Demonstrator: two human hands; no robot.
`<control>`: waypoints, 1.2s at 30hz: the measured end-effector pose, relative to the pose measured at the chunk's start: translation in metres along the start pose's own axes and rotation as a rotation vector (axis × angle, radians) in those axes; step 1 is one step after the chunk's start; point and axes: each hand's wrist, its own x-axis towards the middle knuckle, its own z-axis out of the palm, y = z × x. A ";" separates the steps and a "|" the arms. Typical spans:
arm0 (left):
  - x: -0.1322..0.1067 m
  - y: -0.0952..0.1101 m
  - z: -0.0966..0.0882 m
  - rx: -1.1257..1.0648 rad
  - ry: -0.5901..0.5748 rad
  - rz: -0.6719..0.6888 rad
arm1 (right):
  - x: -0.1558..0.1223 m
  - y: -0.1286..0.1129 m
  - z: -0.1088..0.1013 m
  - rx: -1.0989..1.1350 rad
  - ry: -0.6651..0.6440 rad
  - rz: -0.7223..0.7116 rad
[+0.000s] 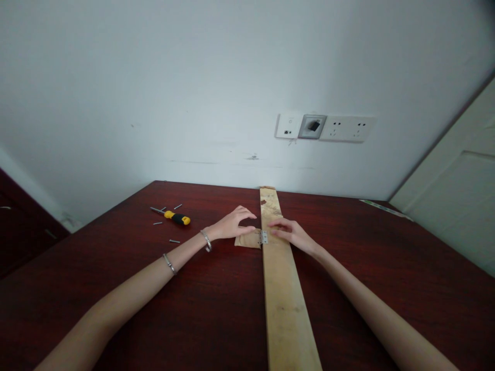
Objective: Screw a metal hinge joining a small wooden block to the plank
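Observation:
A long wooden plank runs from the near edge of the view toward the wall. Against its left side lies a short piece of wood, and a small metal hinge sits where the two meet. My left hand hovers just above and left of the short piece, thumb and fingers apart, holding nothing. Over the plank's right edge is my right hand, its fingers stretched toward the hinge with a gap between thumb and fingers. Whether its fingertips touch the plank I cannot tell.
On the dark red table, a yellow and black screwdriver lies at the left among several screws. A flat strip rests near the back right edge. Wall sockets are above the table, and a white door stands at the right.

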 end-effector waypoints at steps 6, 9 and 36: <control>0.001 0.000 -0.001 -0.011 -0.001 0.006 | 0.000 0.001 0.004 -0.098 0.017 -0.055; 0.002 0.002 -0.003 -0.015 -0.008 0.015 | 0.000 0.001 0.006 -0.142 0.025 -0.073; -0.164 -0.016 -0.143 0.269 -0.269 -0.531 | -0.003 0.009 0.000 0.008 0.038 0.080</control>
